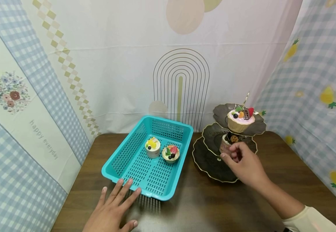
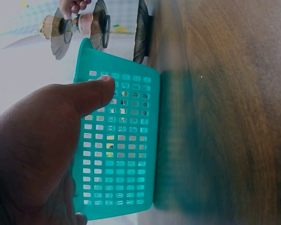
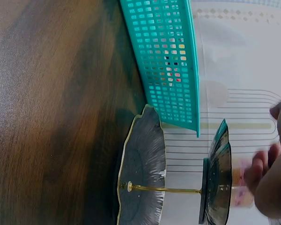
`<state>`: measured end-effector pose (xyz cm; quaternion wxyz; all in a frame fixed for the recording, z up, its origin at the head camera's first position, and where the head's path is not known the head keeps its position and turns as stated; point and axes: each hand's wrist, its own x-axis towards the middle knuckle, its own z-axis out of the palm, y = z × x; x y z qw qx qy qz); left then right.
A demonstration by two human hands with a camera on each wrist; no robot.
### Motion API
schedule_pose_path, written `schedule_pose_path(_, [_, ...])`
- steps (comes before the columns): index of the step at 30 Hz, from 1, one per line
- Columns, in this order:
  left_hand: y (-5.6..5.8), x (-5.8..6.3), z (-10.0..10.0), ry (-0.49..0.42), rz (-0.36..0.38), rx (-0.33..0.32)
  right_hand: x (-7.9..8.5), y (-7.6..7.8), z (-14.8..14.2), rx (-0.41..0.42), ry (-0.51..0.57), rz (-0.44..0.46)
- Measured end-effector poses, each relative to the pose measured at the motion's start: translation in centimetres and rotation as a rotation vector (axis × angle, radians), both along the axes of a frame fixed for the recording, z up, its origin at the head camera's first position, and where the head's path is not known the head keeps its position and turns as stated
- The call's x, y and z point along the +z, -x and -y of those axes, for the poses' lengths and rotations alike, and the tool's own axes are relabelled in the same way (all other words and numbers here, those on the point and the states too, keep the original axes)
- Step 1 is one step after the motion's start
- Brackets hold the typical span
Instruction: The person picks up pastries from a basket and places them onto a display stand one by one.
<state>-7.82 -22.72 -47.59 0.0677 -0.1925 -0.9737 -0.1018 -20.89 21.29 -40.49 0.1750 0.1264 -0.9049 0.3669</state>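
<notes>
My left hand [image 1: 110,209] lies spread at the near rim of a turquoise plastic basket [image 1: 182,158]. Its thumb [image 2: 105,89] is against the outer wall in the left wrist view. Inside the basket are a fruit-topped cup cake [image 1: 153,152] and a fruit tart [image 1: 171,157]. My right hand [image 1: 247,164] is beside a pink-patterned cup cake [image 1: 224,146] with a walnut on top, on the middle tier of a stand [image 1: 207,162]. Thumb and loosely bent fingers stand apart, with nothing pinched between them. The top tier carries another fruit tart [image 1: 240,124].
The three-tier stand has dark scalloped plates on a thin gold post [image 3: 166,189], right of the basket. Both stand on a brown wooden table [image 1: 185,214]. A printed cloth [image 1: 113,64] hangs behind, and checked cloths [image 1: 316,96] flank the sides.
</notes>
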Motion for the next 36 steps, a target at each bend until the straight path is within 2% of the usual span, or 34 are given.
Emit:
schedule_pose_path(3, [0.0, 0.2, 0.1, 0.002, 0.027, 0.001, -0.1, 0.0, 0.7, 0.16, -0.005, -0.027])
schedule_pose_path(6, [0.0, 0.4, 0.1, 0.002, 0.049, 0.002, 0.0, 0.3, 1.4, 0.282, -0.051, -0.053])
schedule_pose_path(11, [0.0, 0.5, 0.0, -0.006, 0.078, 0.007, 0.0, 0.9, 2.8, 0.399, -0.141, -0.106])
schedule_pose_path(15, [0.0, 0.7, 0.0, -0.014, 0.094, 0.007, -0.1, 1.3, 3.8, 0.433, -0.178, -0.102])
schedule_pose_path(20, [0.0, 0.7, 0.0, 0.0, 0.067, -0.005, 0.0, 2.0, 4.9, 0.447, -0.236, -0.107])
schedule_pose_path(25, [0.0, 0.6, 0.0, 0.015, 0.024, -0.013, -0.2, 2.9, 6.0, 0.441, -0.283, -0.058])
schedule_pose_path(36, [-0.1, 0.6, -0.1, -0.006, 0.027, -0.005, -1.1, 4.9, 8.3, 0.475, -0.322, 0.006])
